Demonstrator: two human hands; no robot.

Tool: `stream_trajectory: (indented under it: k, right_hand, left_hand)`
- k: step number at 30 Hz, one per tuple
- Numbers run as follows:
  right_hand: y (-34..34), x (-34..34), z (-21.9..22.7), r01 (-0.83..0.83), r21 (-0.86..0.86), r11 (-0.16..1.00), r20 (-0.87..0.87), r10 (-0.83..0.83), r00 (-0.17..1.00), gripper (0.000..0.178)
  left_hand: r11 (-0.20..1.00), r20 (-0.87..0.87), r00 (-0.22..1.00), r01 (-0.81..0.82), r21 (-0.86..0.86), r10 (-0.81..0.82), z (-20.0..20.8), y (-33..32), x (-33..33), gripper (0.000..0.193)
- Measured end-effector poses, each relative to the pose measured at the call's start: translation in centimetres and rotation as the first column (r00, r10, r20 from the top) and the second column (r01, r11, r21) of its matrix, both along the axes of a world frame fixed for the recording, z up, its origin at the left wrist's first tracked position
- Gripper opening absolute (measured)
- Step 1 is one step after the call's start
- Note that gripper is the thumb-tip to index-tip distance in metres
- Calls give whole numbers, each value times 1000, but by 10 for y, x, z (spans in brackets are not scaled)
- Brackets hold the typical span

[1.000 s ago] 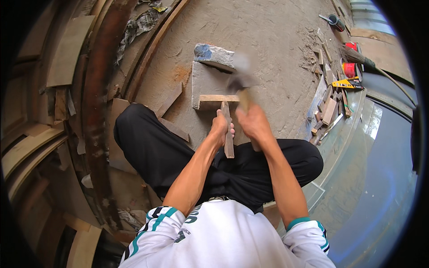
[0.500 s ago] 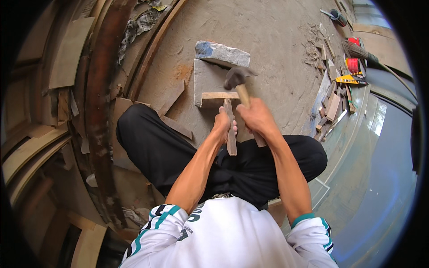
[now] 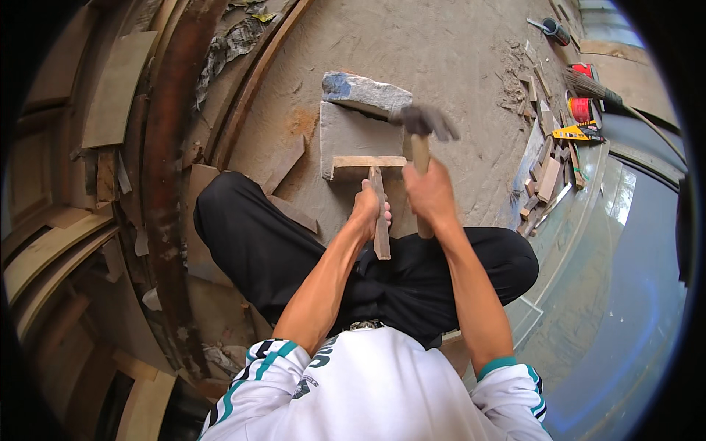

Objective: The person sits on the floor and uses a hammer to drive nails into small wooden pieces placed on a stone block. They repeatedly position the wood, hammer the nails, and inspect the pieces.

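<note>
My left hand [image 3: 367,209] is closed around the narrow upright of a T-shaped wooden piece [image 3: 382,241]. Its crossbar [image 3: 370,161] lies along the near edge of a grey block [image 3: 360,136]. In my right hand [image 3: 429,192] is a hammer [image 3: 421,152] with a wooden handle, gripped with fingers wrapped round. The hammer's dark head, smeared by motion, is raised over the block's right side, apart from the wood. A rough whitish stone [image 3: 371,92] with a blue patch sits along the block's far side.
Wood offcuts [image 3: 548,178] lie scattered at the right, beside a yellow-and-black package [image 3: 579,132], a red roll [image 3: 580,110] and a brush [image 3: 592,86]. A dark can [image 3: 557,31] is farther back. Long boards [image 3: 118,88] stand along the left. A glass sheet [image 3: 588,294] lies at right.
The hammer and my right hand have shifted to the right, and the hammer's head has swung away from above the crossbar. My left hand and the wooden piece stay almost in place.
</note>
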State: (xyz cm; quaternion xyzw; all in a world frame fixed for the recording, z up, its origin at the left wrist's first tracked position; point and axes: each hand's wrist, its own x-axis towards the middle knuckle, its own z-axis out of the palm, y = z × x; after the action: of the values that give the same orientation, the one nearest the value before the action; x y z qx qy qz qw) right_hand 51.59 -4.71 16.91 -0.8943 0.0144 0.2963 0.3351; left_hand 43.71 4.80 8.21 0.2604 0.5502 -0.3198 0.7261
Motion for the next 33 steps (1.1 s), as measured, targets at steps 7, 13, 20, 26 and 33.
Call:
stream_trajectory:
  k: [7,13,20,26,33]
  right_hand:
    - [12,20,35,73,-25,997,-207,-76,975,22]
    - [-8,-9,-8,-201,-162,966,-385,126,914,17]
    - [9,-5,18,128,80,989,1,-129,992,18]
    - [-3,12,23,77,-8,997,-401,-74,913,19]
    - [-20,-10,-18,-244,-182,953,-97,229,969,18]
  left_hand:
    - [1000,32,999,-11,-9,11,-11,2,-1,62]
    - [999,54,998,30,-26,-28,-13,-4,-8,63]
    - [999,44,998,41,-5,-41,-7,2,-3,62]
    - [1000,54,998,22,-18,-21,-15,-1,-4,63]
    - [999,40,998,44,-9,-43,-8,-3,0,63]
